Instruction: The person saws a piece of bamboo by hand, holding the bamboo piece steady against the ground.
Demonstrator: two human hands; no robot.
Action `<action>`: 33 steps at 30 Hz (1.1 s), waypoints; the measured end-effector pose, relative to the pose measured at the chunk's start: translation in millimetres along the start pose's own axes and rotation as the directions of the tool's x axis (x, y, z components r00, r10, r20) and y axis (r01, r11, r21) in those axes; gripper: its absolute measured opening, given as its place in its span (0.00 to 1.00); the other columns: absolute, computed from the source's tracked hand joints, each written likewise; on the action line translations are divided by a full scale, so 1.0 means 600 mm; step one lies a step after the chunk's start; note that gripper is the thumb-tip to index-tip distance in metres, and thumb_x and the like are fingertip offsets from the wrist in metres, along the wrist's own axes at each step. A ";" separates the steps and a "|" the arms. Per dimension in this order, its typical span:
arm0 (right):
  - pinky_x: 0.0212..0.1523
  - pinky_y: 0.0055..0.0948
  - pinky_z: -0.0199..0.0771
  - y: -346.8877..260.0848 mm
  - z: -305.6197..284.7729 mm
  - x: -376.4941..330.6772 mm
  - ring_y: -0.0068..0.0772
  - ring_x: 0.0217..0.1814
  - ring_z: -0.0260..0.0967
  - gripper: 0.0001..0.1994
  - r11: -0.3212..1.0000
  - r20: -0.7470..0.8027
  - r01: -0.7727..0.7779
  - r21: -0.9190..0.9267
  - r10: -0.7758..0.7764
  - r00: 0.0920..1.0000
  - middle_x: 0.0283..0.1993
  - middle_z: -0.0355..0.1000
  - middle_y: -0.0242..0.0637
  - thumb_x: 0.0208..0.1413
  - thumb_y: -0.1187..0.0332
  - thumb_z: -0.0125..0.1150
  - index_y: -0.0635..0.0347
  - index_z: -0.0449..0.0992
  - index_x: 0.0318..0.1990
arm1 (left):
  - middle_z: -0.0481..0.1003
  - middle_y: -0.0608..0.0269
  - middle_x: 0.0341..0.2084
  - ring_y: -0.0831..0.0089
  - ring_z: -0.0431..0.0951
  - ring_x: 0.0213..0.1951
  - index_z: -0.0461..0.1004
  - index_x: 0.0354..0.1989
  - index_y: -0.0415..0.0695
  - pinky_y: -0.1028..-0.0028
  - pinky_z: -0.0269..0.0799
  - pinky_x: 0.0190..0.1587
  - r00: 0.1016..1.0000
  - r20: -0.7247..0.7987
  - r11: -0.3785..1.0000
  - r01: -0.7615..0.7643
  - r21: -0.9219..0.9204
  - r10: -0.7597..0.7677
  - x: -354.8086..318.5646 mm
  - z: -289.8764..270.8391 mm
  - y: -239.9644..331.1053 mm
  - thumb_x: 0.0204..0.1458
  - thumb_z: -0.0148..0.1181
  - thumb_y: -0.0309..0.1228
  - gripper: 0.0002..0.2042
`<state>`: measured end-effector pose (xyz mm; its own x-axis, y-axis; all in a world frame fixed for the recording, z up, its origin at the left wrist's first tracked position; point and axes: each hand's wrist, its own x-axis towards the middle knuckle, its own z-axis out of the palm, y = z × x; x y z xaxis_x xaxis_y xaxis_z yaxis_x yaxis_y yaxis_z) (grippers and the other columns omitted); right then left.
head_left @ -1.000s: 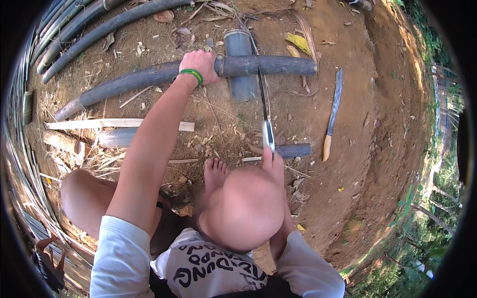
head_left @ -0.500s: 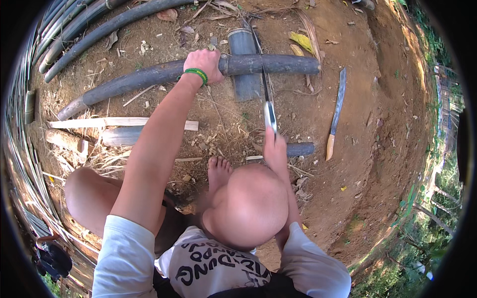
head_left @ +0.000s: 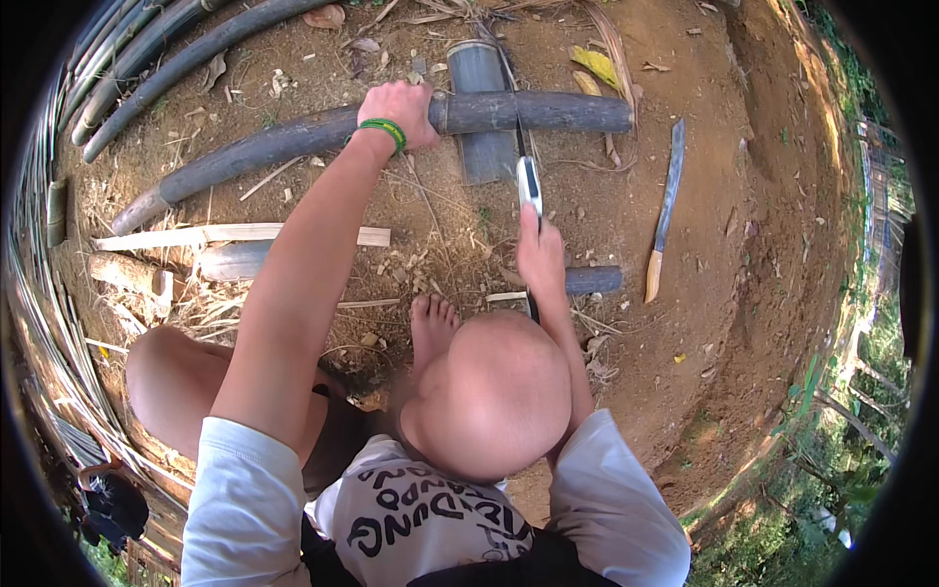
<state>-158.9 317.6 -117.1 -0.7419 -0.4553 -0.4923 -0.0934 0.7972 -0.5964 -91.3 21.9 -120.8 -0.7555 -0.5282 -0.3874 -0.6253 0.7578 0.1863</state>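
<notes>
My left hand (head_left: 399, 112), a green band at its wrist, is closed over a long, dark, curved bamboo pole (head_left: 264, 147) and presses it from above. The pole lies across a thick, short bamboo section (head_left: 479, 61) on the ground. In my right hand (head_left: 541, 252) is a handsaw (head_left: 529, 182) with a white and black handle. Its dark, narrow blade crosses the pole to the right of my left hand, over the right edge of the bamboo section. How deep the blade sits in the pole cannot be made out.
A machete (head_left: 667, 210) with a wooden handle lies to the right. A short bamboo offcut (head_left: 593, 281) rests beside my right forearm. Split bamboo strips (head_left: 225, 234) are on the left, more dark poles (head_left: 186, 83) at the far left. My bare foot (head_left: 431, 321) is near the middle.
My right hand has pushed the saw forward, so its handle is closer to the pole. My left hand keeps its hold on the pole. The whole view has shifted slightly.
</notes>
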 end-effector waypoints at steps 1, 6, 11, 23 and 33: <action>0.42 0.53 0.73 0.038 -0.006 -0.043 0.65 0.37 0.77 0.29 1.000 -0.010 -0.008 0.018 0.008 1.000 0.32 0.77 0.60 0.72 0.47 0.50 0.72 0.80 0.42 | 0.84 0.48 0.45 0.51 0.85 0.50 0.79 0.53 0.45 0.56 0.81 0.54 1.000 -0.031 1.000 -0.007 0.003 0.007 0.007 -0.010 -0.002 0.40 0.75 0.50 0.32; 0.37 0.47 0.75 0.151 -0.045 -0.245 0.50 0.33 0.78 0.24 0.990 0.020 -0.096 0.099 0.094 0.995 0.29 0.76 0.53 0.71 0.54 0.53 0.72 0.80 0.43 | 0.84 0.48 0.45 0.53 0.85 0.50 0.81 0.50 0.45 0.58 0.82 0.53 1.000 0.013 1.000 -0.002 0.001 0.002 0.005 -0.002 0.014 0.41 0.74 0.49 0.29; 0.38 0.53 0.74 0.035 0.039 0.000 0.59 0.36 0.80 0.29 0.999 -0.059 0.033 0.026 -0.032 0.998 0.28 0.76 0.58 0.71 0.48 0.52 0.73 0.79 0.38 | 0.84 0.47 0.44 0.52 0.85 0.48 0.79 0.52 0.44 0.57 0.82 0.55 0.997 0.058 0.999 -0.040 -0.005 0.040 -0.003 -0.005 -0.003 0.40 0.75 0.51 0.32; 0.37 0.59 0.72 0.233 -0.015 -0.163 0.68 0.35 0.78 0.25 0.991 -0.352 -0.075 -0.108 0.033 0.935 0.29 0.77 0.59 0.69 0.46 0.56 0.65 0.75 0.41 | 0.84 0.49 0.47 0.53 0.85 0.50 0.81 0.51 0.47 0.57 0.81 0.55 0.999 0.030 0.999 -0.037 0.017 0.037 -0.015 -0.005 0.008 0.39 0.76 0.52 0.32; 0.43 0.56 0.75 0.371 -0.061 -0.258 0.67 0.40 0.79 0.29 0.914 -0.735 -0.405 0.001 0.275 0.619 0.37 0.80 0.59 0.67 0.42 0.58 0.65 0.77 0.51 | 0.83 0.48 0.47 0.50 0.86 0.48 0.71 0.56 0.43 0.55 0.82 0.52 0.998 -0.044 0.997 -0.043 0.065 0.046 -0.038 0.013 0.034 0.41 0.78 0.51 0.37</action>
<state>-89.2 580.2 -150.7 -0.9735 0.2288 -0.0028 0.2156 0.9128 -0.3468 -85.4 52.4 -115.4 -0.7912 -0.5092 -0.3387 -0.5782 0.8032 0.1433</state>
